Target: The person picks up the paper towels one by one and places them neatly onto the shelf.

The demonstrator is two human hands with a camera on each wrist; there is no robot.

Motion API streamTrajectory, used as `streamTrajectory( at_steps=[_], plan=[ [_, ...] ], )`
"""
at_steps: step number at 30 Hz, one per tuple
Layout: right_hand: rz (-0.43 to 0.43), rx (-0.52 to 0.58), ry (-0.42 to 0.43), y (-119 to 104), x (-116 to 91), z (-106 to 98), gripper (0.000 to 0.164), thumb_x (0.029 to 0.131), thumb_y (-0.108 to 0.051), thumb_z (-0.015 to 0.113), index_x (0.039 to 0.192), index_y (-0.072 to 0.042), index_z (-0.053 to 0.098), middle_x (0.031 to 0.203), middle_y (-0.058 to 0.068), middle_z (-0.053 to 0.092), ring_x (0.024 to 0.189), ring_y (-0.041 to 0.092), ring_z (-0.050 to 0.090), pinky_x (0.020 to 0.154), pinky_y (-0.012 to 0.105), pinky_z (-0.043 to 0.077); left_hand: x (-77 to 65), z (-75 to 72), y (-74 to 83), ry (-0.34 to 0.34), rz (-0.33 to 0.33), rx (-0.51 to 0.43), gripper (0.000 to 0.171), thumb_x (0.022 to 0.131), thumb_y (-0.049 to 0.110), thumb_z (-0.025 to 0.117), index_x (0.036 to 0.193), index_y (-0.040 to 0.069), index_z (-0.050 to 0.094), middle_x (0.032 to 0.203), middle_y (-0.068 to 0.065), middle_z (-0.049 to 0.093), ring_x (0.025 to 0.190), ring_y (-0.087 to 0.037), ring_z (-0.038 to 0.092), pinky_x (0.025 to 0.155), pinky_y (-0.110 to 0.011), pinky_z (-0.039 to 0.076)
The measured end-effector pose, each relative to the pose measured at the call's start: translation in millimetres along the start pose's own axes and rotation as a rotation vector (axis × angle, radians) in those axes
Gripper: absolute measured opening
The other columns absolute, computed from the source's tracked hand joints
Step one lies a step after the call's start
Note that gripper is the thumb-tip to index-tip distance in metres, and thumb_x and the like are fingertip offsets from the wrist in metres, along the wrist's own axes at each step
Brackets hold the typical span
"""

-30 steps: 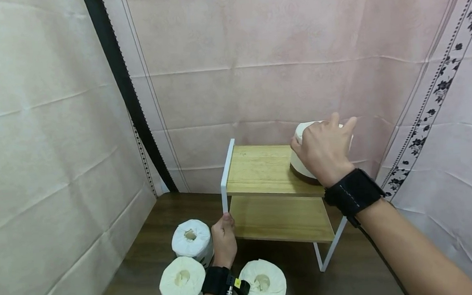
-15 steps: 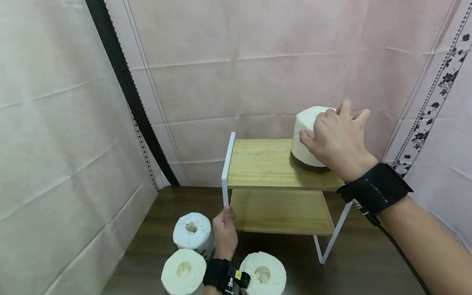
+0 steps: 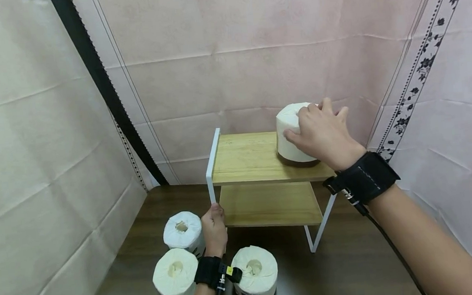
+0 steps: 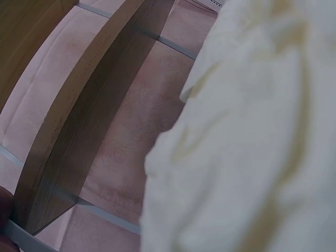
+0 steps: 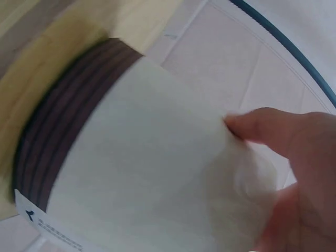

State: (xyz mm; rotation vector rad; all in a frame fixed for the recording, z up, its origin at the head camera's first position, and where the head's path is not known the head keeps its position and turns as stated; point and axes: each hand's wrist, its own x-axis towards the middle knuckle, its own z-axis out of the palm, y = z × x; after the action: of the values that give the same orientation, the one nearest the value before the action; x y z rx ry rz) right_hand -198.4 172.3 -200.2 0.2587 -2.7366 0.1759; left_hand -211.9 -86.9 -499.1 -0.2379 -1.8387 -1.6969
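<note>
In the head view, a white toilet roll with a dark brown band round its base stands on the right part of the upper board of a two-tier wooden shelf. My right hand grips its top from the right. The right wrist view shows the thumb pressed against the roll's side; the other fingers are partly hidden behind it. At the shelf's left end, my left hand holds the white metal frame. Only fingertips of it show in the left wrist view.
Three more wrapped toilet rolls stand on the dark wooden table: a back-left roll, a front-left roll and a front roll right of my left wrist. Pale cloth surrounds the table's back and sides.
My right hand and the roll have shifted slightly back on the upper board, and the roll looks more upright. The left hand keeps its hold on the frame. The head view has shifted a little.
</note>
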Motion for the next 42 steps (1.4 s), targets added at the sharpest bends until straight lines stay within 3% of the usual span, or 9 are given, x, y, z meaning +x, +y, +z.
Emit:
streamTrajectory(
  at_steps=[3,6,10,17,21,28,31,34,42],
  plan=[
    [0.007,-0.013,0.005,-3,1,0,0.072,0.1,-0.061,0.063,0.119,0.009,0.061,0.113,0.027,0.059,0.112,0.044,0.04,0.093,0.071,0.03,0.0,-2.2,-0.9,0.011,-0.008,0.0,0.051,0.117,0.022,0.042,0.068,0.008,0.042,0.06,0.007,0.029,0.049,-0.007,0.027,0.047,-0.023,0.023],
    [0.006,-0.054,0.061,-7,1,2,0.082,0.098,-0.068,0.061,0.12,0.011,0.058,0.112,0.03,0.059,0.108,0.045,0.042,0.092,0.071,0.032,0.3,-4.0,0.4,0.022,-0.016,-0.004,0.051,0.117,0.025,0.042,0.069,0.007,0.043,0.06,0.008,0.029,0.049,-0.007,0.027,0.047,-0.023,0.023],
    [0.025,-0.087,0.103,-14,4,7,0.078,0.098,-0.066,0.063,0.111,0.011,0.056,0.106,0.03,0.06,0.107,0.045,0.043,0.095,0.072,0.032,-0.2,-4.8,2.4,0.019,-0.026,0.001,0.052,0.117,0.027,0.041,0.069,0.006,0.043,0.06,0.008,0.029,0.049,-0.006,0.027,0.047,-0.024,0.024],
    [0.043,-0.134,0.107,-21,7,10,0.079,0.097,-0.064,0.067,0.104,0.015,0.06,0.101,0.03,0.062,0.11,0.046,0.045,0.099,0.074,0.029,-2.2,-4.1,2.8,0.029,-0.025,0.001,0.052,0.117,0.022,0.042,0.067,0.008,0.04,0.059,0.007,0.029,0.049,-0.007,0.026,0.05,-0.023,0.023],
    [0.032,-0.157,0.118,-20,7,11,0.073,0.097,-0.063,0.068,0.088,0.01,0.063,0.095,0.029,0.065,0.109,0.046,0.046,0.098,0.072,0.03,-2.6,-2.4,3.6,0.027,-0.041,-0.003,0.051,0.117,0.024,0.042,0.068,0.009,0.041,0.059,0.009,0.03,0.049,-0.007,0.028,0.049,-0.023,0.024],
    [0.013,-0.097,0.144,-13,7,13,0.054,0.1,-0.045,0.068,0.078,0.003,0.061,0.093,0.029,0.066,0.109,0.047,0.045,0.097,0.073,0.028,-1.8,0.7,7.1,0.017,-0.032,0.003,0.052,0.117,0.024,0.043,0.067,0.009,0.041,0.061,0.008,0.031,0.052,-0.007,0.027,0.052,-0.023,0.023],
    [0.009,-0.081,0.131,-10,7,9,0.054,0.101,-0.046,0.066,0.075,0.001,0.06,0.093,0.027,0.065,0.111,0.047,0.044,0.097,0.074,0.025,-1.3,1.3,5.6,0.02,-0.023,-0.002,0.051,0.117,0.022,0.043,0.067,0.01,0.042,0.061,0.008,0.031,0.051,-0.007,0.027,0.052,-0.023,0.023],
    [0.006,-0.047,0.115,-5,6,4,0.054,0.101,-0.048,0.067,0.075,0.0,0.06,0.093,0.026,0.064,0.112,0.047,0.043,0.097,0.075,0.024,-0.8,1.3,3.2,0.02,-0.011,-0.002,0.051,0.116,0.019,0.043,0.066,0.01,0.042,0.061,0.008,0.031,0.051,-0.007,0.027,0.051,-0.023,0.023],
    [-0.006,0.049,0.084,4,0,-1,0.047,0.099,-0.045,0.073,0.096,0.001,0.065,0.1,0.02,0.065,0.107,0.043,0.038,0.093,0.068,0.027,-0.1,0.3,1.2,0.02,-0.008,0.004,0.05,0.116,0.019,0.044,0.067,0.008,0.043,0.062,0.007,0.031,0.053,-0.006,0.028,0.054,-0.023,0.024]
  ],
)
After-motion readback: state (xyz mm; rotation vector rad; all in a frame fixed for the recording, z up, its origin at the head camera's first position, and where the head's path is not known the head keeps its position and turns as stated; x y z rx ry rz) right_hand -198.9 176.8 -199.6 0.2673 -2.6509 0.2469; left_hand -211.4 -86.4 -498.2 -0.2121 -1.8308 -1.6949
